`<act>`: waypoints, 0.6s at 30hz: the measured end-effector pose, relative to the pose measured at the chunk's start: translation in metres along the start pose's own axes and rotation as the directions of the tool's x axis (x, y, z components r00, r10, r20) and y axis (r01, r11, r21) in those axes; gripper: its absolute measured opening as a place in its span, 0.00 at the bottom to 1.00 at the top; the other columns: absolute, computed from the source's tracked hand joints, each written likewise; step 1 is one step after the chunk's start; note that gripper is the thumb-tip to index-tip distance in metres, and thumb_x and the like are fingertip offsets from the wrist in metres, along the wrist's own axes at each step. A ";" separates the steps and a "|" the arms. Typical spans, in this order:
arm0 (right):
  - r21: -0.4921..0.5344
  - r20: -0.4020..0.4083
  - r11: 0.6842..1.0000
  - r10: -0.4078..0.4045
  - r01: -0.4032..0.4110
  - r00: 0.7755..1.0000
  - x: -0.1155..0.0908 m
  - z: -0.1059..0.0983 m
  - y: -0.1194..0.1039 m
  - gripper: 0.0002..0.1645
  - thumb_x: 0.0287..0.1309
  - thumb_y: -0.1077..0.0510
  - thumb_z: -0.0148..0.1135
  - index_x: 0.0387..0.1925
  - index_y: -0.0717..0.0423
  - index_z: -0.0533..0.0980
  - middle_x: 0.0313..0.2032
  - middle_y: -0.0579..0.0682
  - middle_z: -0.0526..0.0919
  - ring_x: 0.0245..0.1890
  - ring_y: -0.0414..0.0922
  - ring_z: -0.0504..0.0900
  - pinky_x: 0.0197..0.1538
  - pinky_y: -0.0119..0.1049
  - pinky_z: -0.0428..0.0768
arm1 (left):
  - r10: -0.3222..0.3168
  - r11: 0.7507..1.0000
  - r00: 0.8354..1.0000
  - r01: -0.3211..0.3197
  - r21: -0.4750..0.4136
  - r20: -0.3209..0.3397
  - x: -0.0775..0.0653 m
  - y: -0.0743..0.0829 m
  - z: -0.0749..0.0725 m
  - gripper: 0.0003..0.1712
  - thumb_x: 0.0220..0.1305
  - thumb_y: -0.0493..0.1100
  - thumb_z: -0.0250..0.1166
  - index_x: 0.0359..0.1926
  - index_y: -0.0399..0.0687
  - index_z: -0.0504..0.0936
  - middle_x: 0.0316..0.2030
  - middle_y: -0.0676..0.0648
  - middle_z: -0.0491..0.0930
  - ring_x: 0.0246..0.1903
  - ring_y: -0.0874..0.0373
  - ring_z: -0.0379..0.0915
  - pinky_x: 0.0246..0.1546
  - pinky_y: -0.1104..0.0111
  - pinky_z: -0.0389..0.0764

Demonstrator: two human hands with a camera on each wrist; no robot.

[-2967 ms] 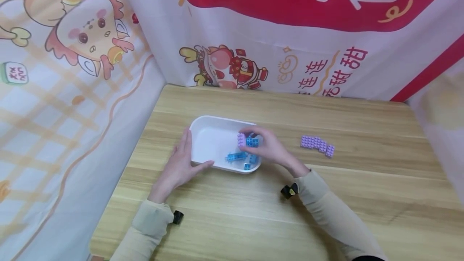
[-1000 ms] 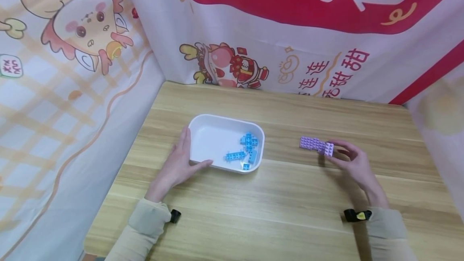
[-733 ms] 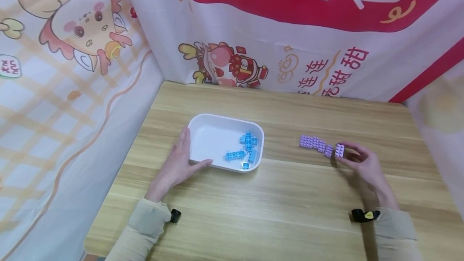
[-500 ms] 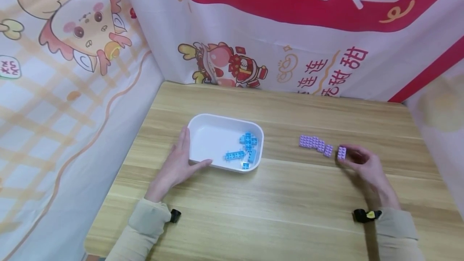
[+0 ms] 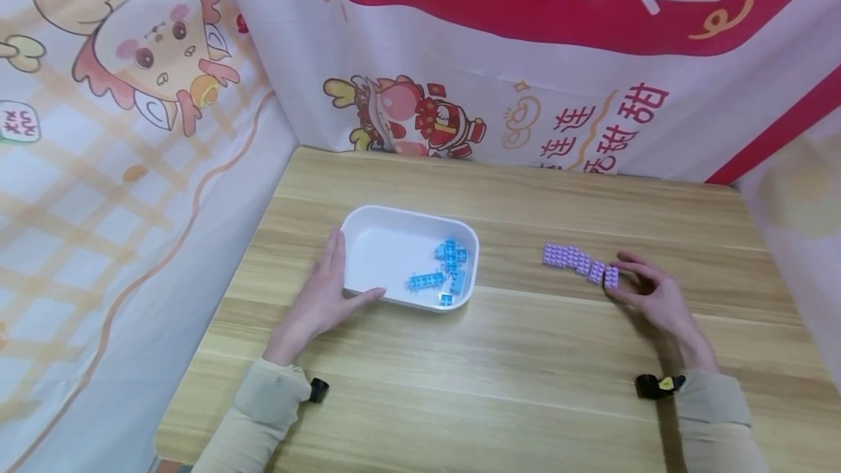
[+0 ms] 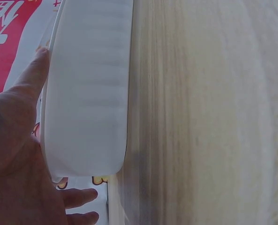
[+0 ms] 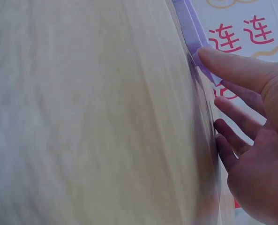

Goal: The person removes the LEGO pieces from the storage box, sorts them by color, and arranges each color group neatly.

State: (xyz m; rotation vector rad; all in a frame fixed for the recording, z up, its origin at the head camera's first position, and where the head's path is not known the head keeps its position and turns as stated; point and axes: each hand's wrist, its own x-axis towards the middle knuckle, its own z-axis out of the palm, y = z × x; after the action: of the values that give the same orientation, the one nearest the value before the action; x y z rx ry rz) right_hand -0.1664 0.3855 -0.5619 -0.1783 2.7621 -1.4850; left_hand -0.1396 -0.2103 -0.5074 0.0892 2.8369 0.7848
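My left hand (image 5: 322, 309) lies around the near left corner of a white plastic bin (image 5: 377, 258), fingers straight along its left end and thumb at the front rim. In the left wrist view the thumb touches the rim of the bin (image 6: 89, 93). On the right, my right hand (image 5: 663, 301) pinches a small purple toy brick (image 5: 612, 277) between thumb and forefinger, its other fingers loosely bent. That brick sits at the right end of a slanting row of purple bricks (image 5: 566, 257) on the table. The right wrist view shows the thumb against purple brick (image 7: 190, 28).
Several translucent blue bricks (image 5: 451, 255) lie in the right part of the bin. Everything stands on a wooden table (image 5: 499, 371). A printed cloth (image 5: 525, 20) hangs behind the table, and another (image 5: 164, 188) is at the left.
My right hand has carried a purple brick from the bin over to the row; lately it has shifted the brick slightly left, up against the row's end. The left hand stays at the bin.
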 end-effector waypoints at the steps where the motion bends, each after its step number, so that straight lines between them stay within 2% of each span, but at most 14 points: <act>1: -0.008 -0.005 1.000 -0.012 0.012 1.000 0.001 0.001 0.000 0.32 0.62 0.68 0.78 0.66 0.74 0.79 0.80 0.63 0.71 0.68 0.14 0.65 0.68 0.05 0.64 | -0.001 1.000 1.000 0.001 -0.001 0.001 0.000 0.000 0.000 0.83 0.63 0.84 0.66 0.88 0.49 0.20 0.90 0.42 0.22 0.89 0.35 0.34 0.90 0.39 0.41; 3: -0.023 -0.012 0.999 -0.035 0.035 0.999 0.002 0.004 -0.001 0.31 0.60 0.69 0.78 0.64 0.74 0.80 0.79 0.71 0.69 0.70 0.18 0.64 0.69 0.04 0.63 | -0.003 1.000 1.000 0.003 0.001 0.002 0.000 0.000 0.000 0.83 0.62 0.85 0.65 0.88 0.50 0.20 0.90 0.42 0.22 0.89 0.34 0.34 0.90 0.38 0.41; 6: -0.038 -0.013 0.997 -0.066 0.066 0.998 0.005 0.006 -0.004 0.30 0.58 0.72 0.78 0.62 0.75 0.81 0.76 0.76 0.69 0.74 0.26 0.65 0.69 0.03 0.60 | -0.003 1.000 1.000 0.003 -0.004 -0.002 0.000 0.000 0.000 0.82 0.63 0.84 0.65 0.88 0.50 0.20 0.90 0.42 0.22 0.89 0.34 0.34 0.90 0.38 0.41; 10: -0.048 0.003 0.996 -0.080 0.080 0.997 0.006 0.007 -0.007 0.31 0.57 0.73 0.79 0.62 0.75 0.80 0.76 0.77 0.68 0.81 0.48 0.65 0.69 0.02 0.57 | 0.000 1.000 1.000 0.000 -0.007 -0.010 0.000 0.001 -0.002 0.82 0.63 0.83 0.66 0.88 0.50 0.20 0.90 0.41 0.23 0.89 0.35 0.34 0.90 0.38 0.41; 14: -0.042 0.046 0.996 -0.070 0.072 0.996 0.005 0.005 -0.010 0.36 0.57 0.72 0.80 0.67 0.74 0.77 0.79 0.77 0.64 0.81 0.72 0.60 0.69 0.02 0.55 | 0.004 1.000 1.000 -0.004 -0.004 -0.009 -0.001 0.001 -0.001 0.82 0.63 0.84 0.66 0.88 0.49 0.21 0.90 0.41 0.22 0.89 0.34 0.34 0.90 0.38 0.42; 16: -0.038 0.068 0.998 -0.053 0.055 0.996 0.004 0.003 -0.013 0.42 0.58 0.70 0.80 0.73 0.72 0.73 0.81 0.76 0.60 0.81 0.77 0.57 0.70 0.02 0.54 | 0.003 1.000 1.000 -0.003 -0.004 -0.008 -0.001 0.001 -0.001 0.83 0.62 0.84 0.66 0.88 0.49 0.21 0.90 0.41 0.22 0.89 0.33 0.36 0.90 0.38 0.43; 18: -0.038 0.073 0.999 -0.036 0.039 0.997 0.002 0.003 -0.019 0.47 0.60 0.69 0.79 0.78 0.68 0.69 0.84 0.73 0.57 0.83 0.74 0.56 0.71 0.04 0.54 | 0.001 1.000 1.000 -0.001 -0.006 -0.008 -0.001 0.001 -0.001 0.83 0.62 0.84 0.66 0.88 0.50 0.21 0.90 0.42 0.22 0.89 0.33 0.36 0.90 0.38 0.43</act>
State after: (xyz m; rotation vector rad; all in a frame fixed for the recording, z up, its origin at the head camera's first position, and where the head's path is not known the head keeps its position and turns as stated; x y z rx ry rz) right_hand -0.1668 0.3727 -0.5479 -0.2793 2.7468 -1.4030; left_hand -0.1388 -0.2102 -0.5063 0.0875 2.8415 0.7961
